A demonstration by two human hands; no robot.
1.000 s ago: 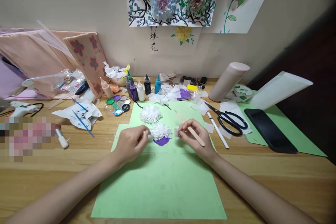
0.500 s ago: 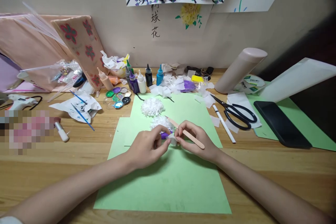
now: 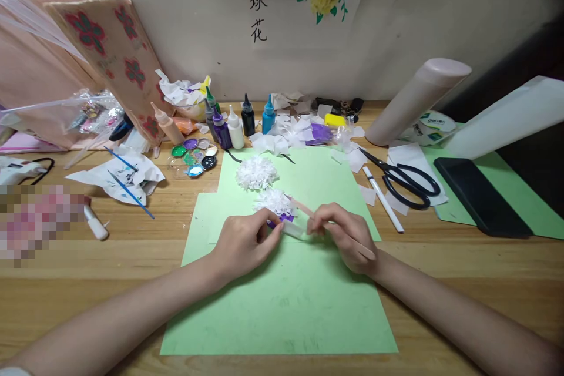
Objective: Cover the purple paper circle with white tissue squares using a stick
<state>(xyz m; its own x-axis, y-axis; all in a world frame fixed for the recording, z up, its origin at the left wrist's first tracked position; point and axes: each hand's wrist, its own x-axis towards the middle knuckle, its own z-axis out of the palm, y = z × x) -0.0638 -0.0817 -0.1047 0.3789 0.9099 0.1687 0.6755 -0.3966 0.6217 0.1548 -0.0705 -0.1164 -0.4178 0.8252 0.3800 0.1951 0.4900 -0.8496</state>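
My left hand (image 3: 247, 242) and my right hand (image 3: 343, 235) meet over the green paper sheet (image 3: 282, 299). Between their fingertips is a small white tissue piece (image 3: 292, 229), pinched from both sides. A wooden stick (image 3: 328, 229) lies gripped in my right hand, slanting down to the right. Just behind the fingers sits a white tissue flower on a purple disc (image 3: 274, 202). A second white tissue flower (image 3: 256, 173) lies further back on the sheet.
Paint bottles (image 3: 238, 126), a paint palette (image 3: 196, 158) and tissue scraps (image 3: 286, 138) line the back. Black scissors (image 3: 408, 179), a white pen (image 3: 382, 205), a phone (image 3: 482, 197) and a pink roll (image 3: 414, 106) lie right. Brushes on paper (image 3: 123, 176) and a glue gun (image 3: 17, 169) lie left.
The camera has tilted down, so the wall pictures slid up. Both hands drew toward me from the purple-based flower and now pinch a tissue piece together; the stick points lower right.
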